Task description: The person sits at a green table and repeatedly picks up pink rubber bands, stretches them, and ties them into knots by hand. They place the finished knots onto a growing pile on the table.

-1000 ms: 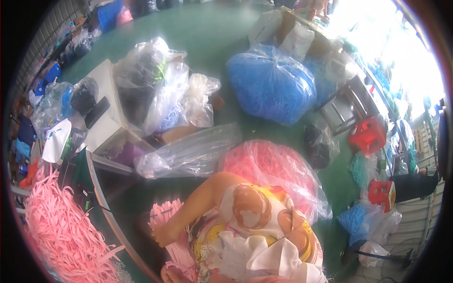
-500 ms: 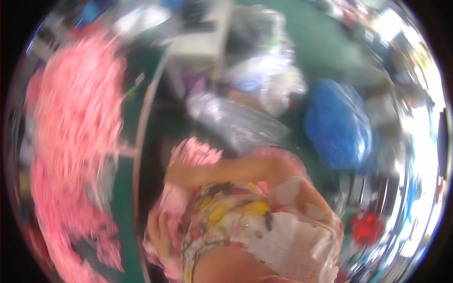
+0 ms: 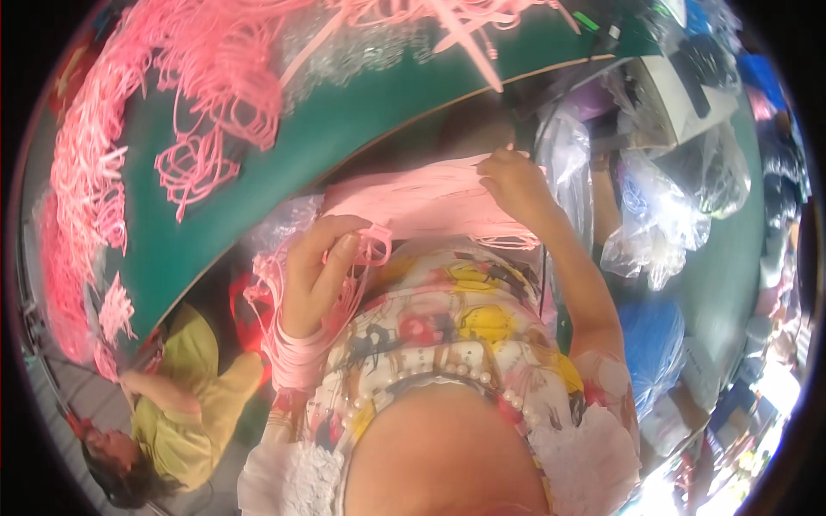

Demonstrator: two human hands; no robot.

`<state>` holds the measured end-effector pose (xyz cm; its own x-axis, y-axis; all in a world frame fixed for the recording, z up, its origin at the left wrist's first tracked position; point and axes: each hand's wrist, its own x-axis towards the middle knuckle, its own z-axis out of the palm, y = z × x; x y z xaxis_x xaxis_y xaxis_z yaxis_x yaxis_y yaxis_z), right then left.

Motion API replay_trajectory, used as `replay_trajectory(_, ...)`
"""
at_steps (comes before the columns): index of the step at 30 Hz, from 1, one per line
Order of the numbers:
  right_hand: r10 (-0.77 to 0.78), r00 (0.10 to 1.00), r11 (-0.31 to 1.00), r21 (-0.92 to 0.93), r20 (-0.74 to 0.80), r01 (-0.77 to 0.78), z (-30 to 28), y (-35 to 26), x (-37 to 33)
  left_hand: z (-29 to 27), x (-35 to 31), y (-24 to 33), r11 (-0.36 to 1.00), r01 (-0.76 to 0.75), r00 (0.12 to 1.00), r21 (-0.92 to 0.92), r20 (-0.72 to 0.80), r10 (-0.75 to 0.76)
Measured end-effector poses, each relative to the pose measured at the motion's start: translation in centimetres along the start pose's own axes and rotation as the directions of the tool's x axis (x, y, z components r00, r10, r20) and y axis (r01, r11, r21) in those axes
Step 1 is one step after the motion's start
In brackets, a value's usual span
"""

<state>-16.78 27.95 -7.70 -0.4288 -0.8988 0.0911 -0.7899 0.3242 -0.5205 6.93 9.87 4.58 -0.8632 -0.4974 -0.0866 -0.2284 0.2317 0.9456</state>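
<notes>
A green surface [image 3: 344, 142] fills the upper left, its near edge slanting past the person; a heap of pink cords [image 3: 90, 181] covers its left end and runs along its far edge; by the left end of the near edge bends another person in olive clothes [image 3: 189, 378]. A bundle of pink strips [image 3: 413, 202] lies just off the near edge, stretched crosswise before the person's body; right of it stand clear plastic bags [image 3: 662, 206] and, nearer, a blue bag [image 3: 654, 340]. Coils of pink cord [image 3: 297, 365] wrap the left wrist; the right hand [image 3: 520, 189] rests at the bundle's right end, its fingers curled against the strips, though whether they grip any I cannot tell; the left hand [image 3: 314, 271] has thumb and forefinger nearly together, pinching a small pink loop [image 3: 377, 243] near the bundle's left end.
</notes>
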Motion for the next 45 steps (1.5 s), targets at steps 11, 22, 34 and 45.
replay_trajectory(11, -0.142, 0.979, 0.940, -0.289, 0.146, 0.179, 1.6, -0.2, 1.3, -1.9, -1.3, -0.5, 0.998, 0.057, 0.992, -0.022, -0.108, -0.060)
replay_trajectory(22, -0.152, 0.984, 0.978, -0.127, 0.087, 0.163, 1.4, -0.3, 1.6, -0.1, 0.7, -2.1, 0.998, -0.049, 0.984, 0.049, 0.175, 0.039)
replay_trajectory(34, -0.244, 0.963, 0.922, 0.335, 0.110, 0.196, -6.0, -5.0, 1.7, 6.9, 5.6, -4.6, 0.978, -0.196, 0.876, -0.071, 0.434, 0.208)
replay_trajectory(45, -0.268, 0.881, 0.561, 0.807, 0.391, -0.187, -10.8, -1.9, 0.4, 4.5, 5.4, -4.6, 0.965, -0.233, 0.902, -0.118, 0.345, 0.260)
